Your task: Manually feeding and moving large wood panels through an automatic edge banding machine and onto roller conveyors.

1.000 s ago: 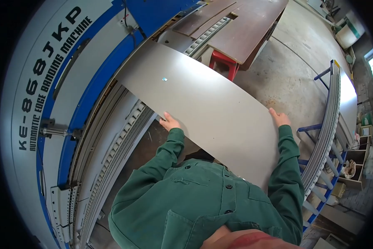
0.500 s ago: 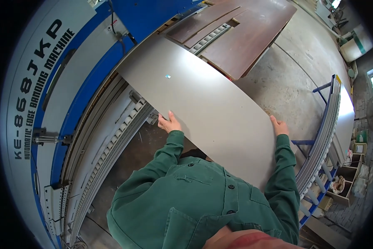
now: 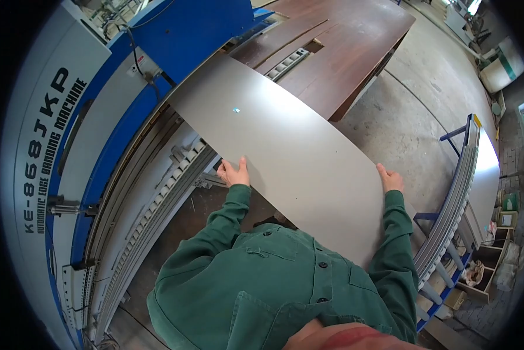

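A long, flat greyish-beige panel (image 3: 291,140) lies across in front of me, its far left end up against the blue and white edge banding machine (image 3: 93,169). My left hand (image 3: 234,172) grips the panel's left edge, thumb on top and the other fingers partly beneath it. At the opposite edge, near the right corner, my right hand (image 3: 390,178) holds on, its fingers curled over the rim. A small light-blue sticker (image 3: 236,110) shows on the panel's upper face. The undersides of both grips are hidden.
Beyond the panel stands a brown-topped table (image 3: 355,52) with a slot and a roller strip. A roller rail (image 3: 163,198) runs along the machine. To the right are a blue-framed roller stand (image 3: 449,233) and a wooden box (image 3: 484,268) with odds and ends.
My view has shifted slightly, showing more of the machine's blue top. My left hand appears a little further left along the panel's edge; both hands keep their hold.
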The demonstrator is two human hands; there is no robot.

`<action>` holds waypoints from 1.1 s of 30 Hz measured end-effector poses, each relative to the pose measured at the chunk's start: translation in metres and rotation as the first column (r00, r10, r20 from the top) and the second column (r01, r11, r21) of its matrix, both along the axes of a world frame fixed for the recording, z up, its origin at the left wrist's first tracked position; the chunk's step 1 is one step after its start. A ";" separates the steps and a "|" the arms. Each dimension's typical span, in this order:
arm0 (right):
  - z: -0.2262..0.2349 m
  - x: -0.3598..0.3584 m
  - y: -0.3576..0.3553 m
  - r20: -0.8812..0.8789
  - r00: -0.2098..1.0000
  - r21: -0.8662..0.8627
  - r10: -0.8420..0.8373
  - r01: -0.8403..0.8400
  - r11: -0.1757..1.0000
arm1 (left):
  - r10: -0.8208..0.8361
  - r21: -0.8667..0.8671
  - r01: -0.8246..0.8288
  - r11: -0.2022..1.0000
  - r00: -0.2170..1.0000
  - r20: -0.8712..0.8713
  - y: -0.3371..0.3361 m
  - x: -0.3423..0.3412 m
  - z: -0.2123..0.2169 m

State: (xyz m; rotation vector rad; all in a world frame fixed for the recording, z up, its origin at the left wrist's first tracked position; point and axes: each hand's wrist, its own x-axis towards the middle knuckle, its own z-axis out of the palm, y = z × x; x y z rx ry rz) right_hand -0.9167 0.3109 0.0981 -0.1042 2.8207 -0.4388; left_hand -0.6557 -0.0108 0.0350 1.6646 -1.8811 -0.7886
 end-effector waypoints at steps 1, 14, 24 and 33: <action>0.002 -0.005 -0.001 -0.003 1.000 -0.015 0.003 -0.003 1.000 | 0.010 -0.002 -0.010 1.000 1.000 0.002 0.000 -0.007 0.001; 0.014 -0.081 0.003 -0.017 0.999 -0.069 0.038 -0.039 0.997 | 0.038 0.104 -0.063 0.993 0.974 0.221 -0.019 -0.094 0.009; 0.009 -0.152 0.014 -0.009 0.999 -0.093 0.033 -0.033 0.995 | -0.038 0.129 0.007 0.992 0.971 0.237 -0.027 -0.171 0.012; 0.006 -0.246 0.002 -0.010 1.000 -0.103 0.029 -0.030 0.994 | 0.097 0.198 -0.055 0.979 0.973 -0.211 -0.045 -0.236 -0.005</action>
